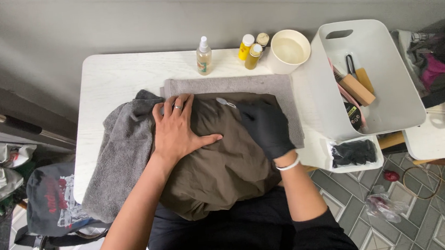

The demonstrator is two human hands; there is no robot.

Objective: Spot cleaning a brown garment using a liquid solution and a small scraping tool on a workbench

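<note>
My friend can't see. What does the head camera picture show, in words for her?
Two hands press on a brown garment lying over grey towels on a white table: the bare left hand flat, the right hand in a black glove. Behind stand a spray bottle, yellow bottles and a cup.

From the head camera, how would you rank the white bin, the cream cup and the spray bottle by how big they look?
Largest to smallest:
1. white bin, far the biggest
2. cream cup
3. spray bottle, slimmer than the cup

All three stand along the far side of the white table, so nearness hardly skews this.
</note>
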